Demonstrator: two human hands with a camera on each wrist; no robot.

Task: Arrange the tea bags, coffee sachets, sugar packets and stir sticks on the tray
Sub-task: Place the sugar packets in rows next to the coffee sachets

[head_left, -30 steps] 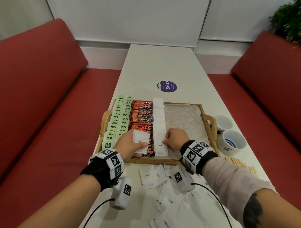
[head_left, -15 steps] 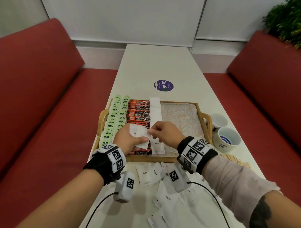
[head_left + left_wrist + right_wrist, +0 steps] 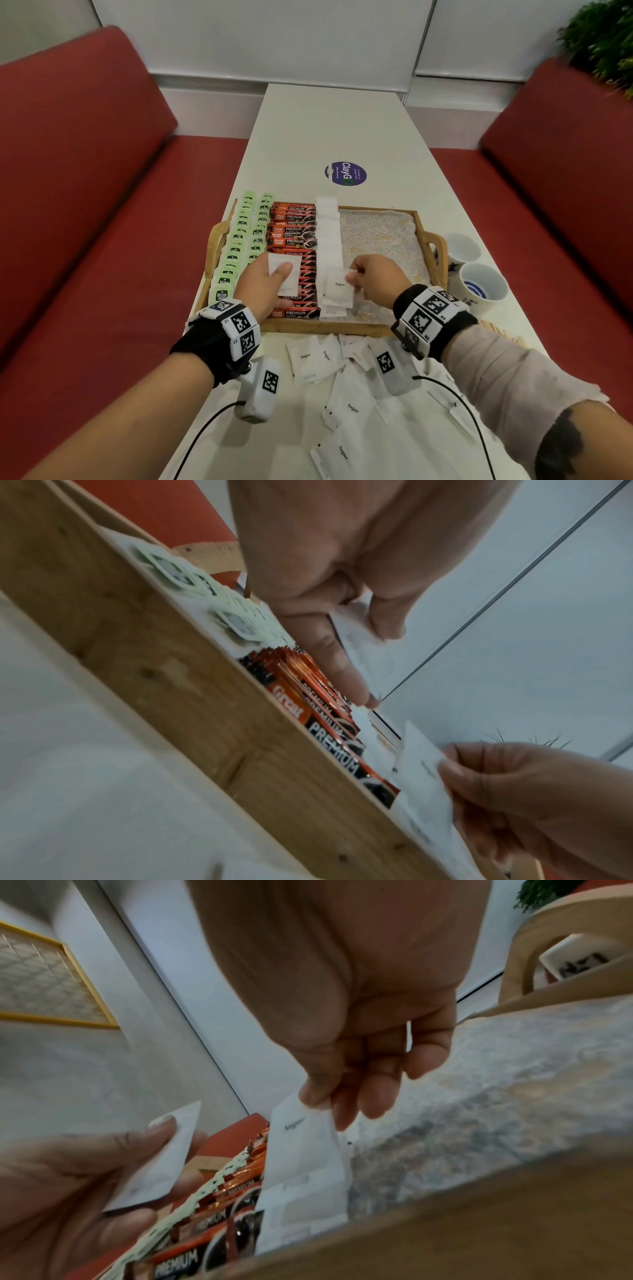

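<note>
White sugar packet (image 3: 339, 288) tilted — over tray (image 3: 329, 327).

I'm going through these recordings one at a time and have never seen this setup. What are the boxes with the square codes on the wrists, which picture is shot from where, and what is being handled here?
No machine here: a person works with bare hands. The coded boxes are wrist-worn cameras with tracking markers. The wide picture comes from a head camera looking down; the two close ones look along each hand.

On the white table sits a wooden tray. In it, from the person's left: green tea bags, red coffee sachets, then a column of white sugar packets.

The left hand holds a small stack of sugar packets under its thumb. The right hand pinches one sugar packet over the near end of the column.

Loose sugar packets lie in front of the tray; two cups stand to its right.
</note>
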